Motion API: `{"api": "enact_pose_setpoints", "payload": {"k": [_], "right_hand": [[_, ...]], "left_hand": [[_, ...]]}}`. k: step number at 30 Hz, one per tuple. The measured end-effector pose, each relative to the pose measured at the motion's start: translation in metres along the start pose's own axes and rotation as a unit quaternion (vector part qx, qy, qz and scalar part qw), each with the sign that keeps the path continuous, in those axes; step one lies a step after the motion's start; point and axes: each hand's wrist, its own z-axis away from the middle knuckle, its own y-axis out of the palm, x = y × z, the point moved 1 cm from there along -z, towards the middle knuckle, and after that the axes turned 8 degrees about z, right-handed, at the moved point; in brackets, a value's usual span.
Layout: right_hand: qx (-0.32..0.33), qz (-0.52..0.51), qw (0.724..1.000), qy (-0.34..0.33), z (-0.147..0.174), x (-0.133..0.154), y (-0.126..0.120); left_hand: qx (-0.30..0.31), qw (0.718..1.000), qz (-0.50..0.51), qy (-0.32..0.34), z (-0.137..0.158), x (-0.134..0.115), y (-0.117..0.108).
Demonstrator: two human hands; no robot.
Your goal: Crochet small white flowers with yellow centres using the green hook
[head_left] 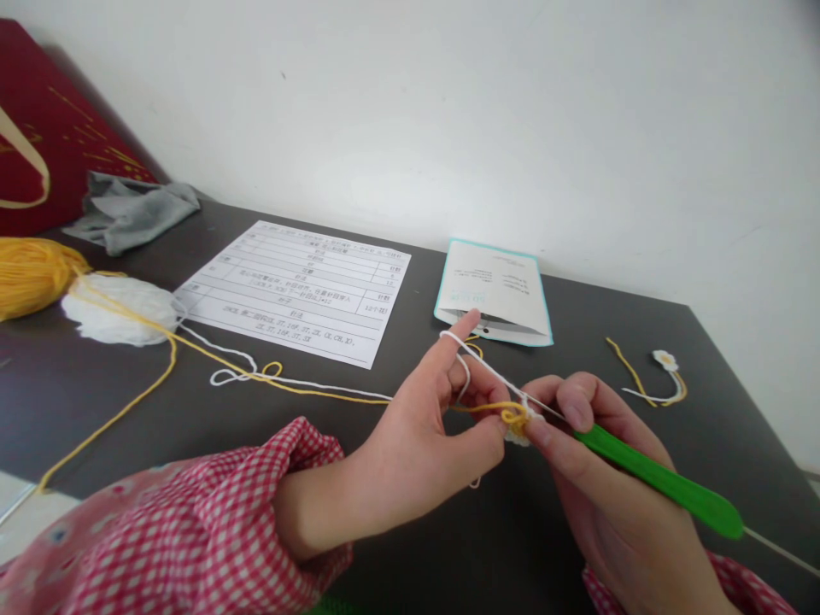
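Between thumb and fingers, my left hand [423, 436] pinches a small yellow and white crochet piece [516, 420]. White yarn [480, 359] loops over its raised index finger and runs taut down to the piece. My right hand [615, 478] is closed on a crochet hook with a green handle [666, 480]. The hook's thin metal shaft reaches the piece, where white yarn lies around it; the very tip is hard to make out. My right fingertips touch the edge of the piece. Yellow yarn [339, 395] trails left from it beside the white strand.
At the left lie a white yarn ball [119, 312] and a yellow yarn ball [35, 278], with a grey cloth [137, 209] and a red bag [57, 137] behind. A printed sheet [301, 290] and a white-blue packet [493, 286] lie near the wall. A small crocheted flower [664, 360] rests at right.
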Motion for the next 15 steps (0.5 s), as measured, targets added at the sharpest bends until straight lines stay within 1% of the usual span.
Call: {"api": "enact_pose_setpoints", "payload": {"k": [4,8,15], "right_hand": [[0.013,0.028,0.999,-0.02,0.0027,-0.005,-0.0054],[0.023,0.049,0.998,-0.036,0.005,-0.0071,-0.0092],[0.018,0.08,0.995,-0.06,0.0044,-0.0062,-0.005]], "left_hand": [[0.002,0.999,-0.036,0.024,0.0027,-0.0022,0.003],[-0.012,0.996,-0.08,0.042,0.0056,-0.0021,0.0054],[-0.022,0.98,-0.179,0.083,0.0066,-0.0038,0.0046]]}}
